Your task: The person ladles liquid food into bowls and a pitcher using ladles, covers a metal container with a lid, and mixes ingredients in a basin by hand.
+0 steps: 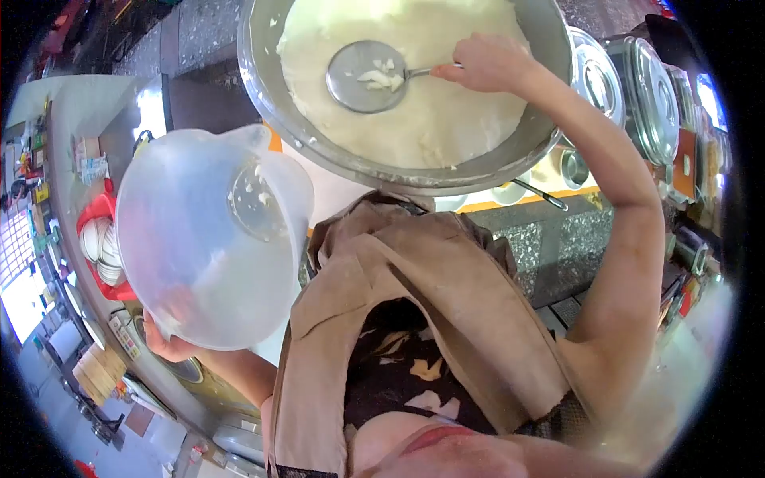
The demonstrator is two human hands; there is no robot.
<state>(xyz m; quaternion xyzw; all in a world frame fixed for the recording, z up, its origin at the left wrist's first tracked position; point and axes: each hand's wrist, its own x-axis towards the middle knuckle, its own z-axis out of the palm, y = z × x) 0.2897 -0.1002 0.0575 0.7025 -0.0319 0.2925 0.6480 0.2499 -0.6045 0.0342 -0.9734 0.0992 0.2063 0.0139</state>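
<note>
My right hand (494,64) is closed around the handle of a flat, round metal ladle (351,76). A few soft white pieces (381,78) lie on the ladle's disc, which is over a pale, creamy white mass (430,131) filling a large metal pot (267,88). My left hand (167,342) grips the edge of a translucent plastic pitcher (215,295) with a pouring lip, partly hidden behind its wall. White scraps cling to the pitcher's bottom. The pitcher is tilted, left of the pot and apart from the ladle.
Lidded metal containers (645,95) stand right of the pot. A small metal cup (574,169) and a dark handle (542,193) show below its rim. At the left, a red basket (96,215) holds white bowls (103,248) on a counter.
</note>
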